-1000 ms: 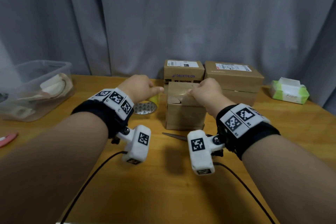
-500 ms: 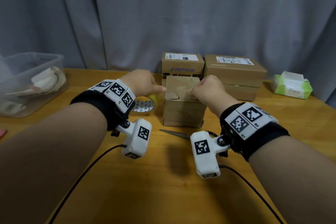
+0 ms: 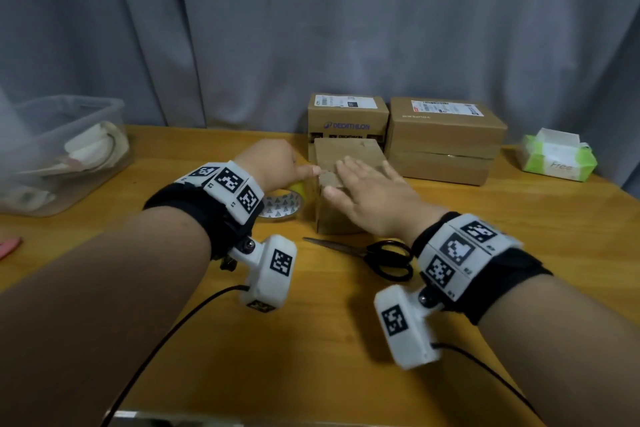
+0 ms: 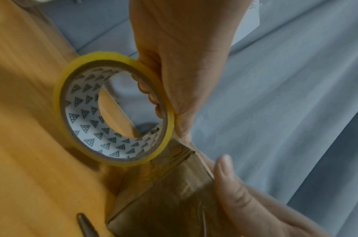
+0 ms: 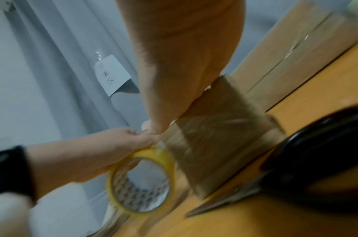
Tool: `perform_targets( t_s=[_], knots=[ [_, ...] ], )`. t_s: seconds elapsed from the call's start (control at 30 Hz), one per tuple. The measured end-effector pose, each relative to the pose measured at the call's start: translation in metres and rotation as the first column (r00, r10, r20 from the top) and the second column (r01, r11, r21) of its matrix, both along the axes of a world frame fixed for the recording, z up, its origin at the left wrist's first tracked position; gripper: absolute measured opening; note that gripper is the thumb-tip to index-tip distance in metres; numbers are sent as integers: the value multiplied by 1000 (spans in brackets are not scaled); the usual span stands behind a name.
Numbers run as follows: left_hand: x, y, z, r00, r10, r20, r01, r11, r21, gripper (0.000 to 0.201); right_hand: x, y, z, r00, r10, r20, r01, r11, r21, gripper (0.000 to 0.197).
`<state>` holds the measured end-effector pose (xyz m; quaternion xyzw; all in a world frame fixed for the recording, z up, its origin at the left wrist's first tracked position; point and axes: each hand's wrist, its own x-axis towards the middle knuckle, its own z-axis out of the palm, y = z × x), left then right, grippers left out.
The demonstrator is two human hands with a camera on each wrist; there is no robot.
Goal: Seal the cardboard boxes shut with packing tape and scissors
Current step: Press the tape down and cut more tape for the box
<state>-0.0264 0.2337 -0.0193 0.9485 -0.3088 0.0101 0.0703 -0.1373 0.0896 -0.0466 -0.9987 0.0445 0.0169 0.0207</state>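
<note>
Head view shows my right hand has opened from a pinch and lies flat on the small brown cardboard box, pressing tape down, while my left hand grips the yellow-edged tape roll, so 1 scissor cut comes next.

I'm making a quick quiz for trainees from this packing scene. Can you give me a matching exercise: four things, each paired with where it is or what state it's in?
Things:
1. tape roll
2. scissors
3. right hand
4. tissue pack

Places or states:
A. lying flat on the table in front of the small box
B. far right of the table
C. gripped by the left hand beside the small box
D. fingers straight, pressing on top of the small box

Pairs: 1-C, 2-A, 3-D, 4-B
</note>
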Motion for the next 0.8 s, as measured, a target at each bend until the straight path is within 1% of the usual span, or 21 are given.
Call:
perform_targets(
  t_s=[0.1, 0.13, 0.17, 0.2, 0.23, 0.27, 0.3, 0.33, 0.4, 0.43, 0.5, 0.53, 0.57, 0.6, 0.63, 0.73, 0.8],
  knots=[
    [-7, -3, -2, 998, 29, -51, -30, 999, -29, 56, -7, -25, 10, 991, -130, -33, 127, 988, -90, 74],
    [-9, -6, -3, 998, 33, -55, -35, 999, -32, 56, -6, -28, 13, 990, -142, -25, 138, 985, -104, 74],
    [-13, -10, -3, 998, 36, -49, -38, 999, -34, 55, -4, -27, 15, 992, -130, 3, 130, 988, -83, 71],
    [-16, -16, -4, 998, 38, -42, -40, 999, -38, 54, 0, -23, 16, 993, -111, 47, 112, 994, -12, 65],
    [-19, -20, -5, 998, 36, -41, -38, 998, -47, 52, 4, -18, 17, 991, -106, 85, 98, 991, 94, 59],
    [-21, -24, -7, 998, 29, -50, -32, 998, -63, 54, 7, -14, 17, 989, -113, 99, 92, 976, 195, 56],
    [-23, -27, -9, 998, 13, -67, -19, 996, -90, 55, 10, -11, 14, 988, -126, 94, 99, 962, 254, 55],
    [-23, -27, -12, 996, -7, -92, -6, 991, -135, 53, 12, -10, 10, 987, -137, 85, 111, 959, 259, 56],
    [-21, -20, -16, 985, -59, -165, 12, 962, -273, 52, 16, -12, 3, 987, -139, 77, 121, 971, 205, 57],
    [-19, -14, -18, 972, -90, -215, 6, 932, -363, 49, 17, -13, 0, 988, -137, 70, 123, 977, 176, 58],
    [-18, 2, -21, 930, -170, -327, -31, 848, -529, 32, 19, -13, -3, 988, -139, 59, 131, 983, 132, 60],
    [-18, 11, -23, 904, -217, -367, -29, 828, -561, 30, 21, -12, -5, 987, -146, 65, 138, 984, 116, 61],
    [-20, 19, -25, 886, -263, -383, 2, 827, -562, 36, 23, -10, -6, 985, -158, 76, 150, 983, 104, 61],
    [-20, 25, -27, 881, -294, -371, 47, 834, -549, 42, 25, -8, -8, 981, -172, 92, 163, 982, 97, 61],
    [-20, 31, -29, 889, -316, -331, 94, 833, -545, 45, 26, -7, -10, 976, -186, 110, 176, 980, 92, 60],
    [-19, 39, -34, 930, -331, -158, 192, 806, -561, 41, 28, -5, -12, 968, -210, 136, 199, 976, 87, 56],
    [-19, 39, -33, 935, -346, -78, 259, 815, -519, 37, 28, -6, -11, 969, -208, 135, 198, 977, 84, 55]
  ],
)
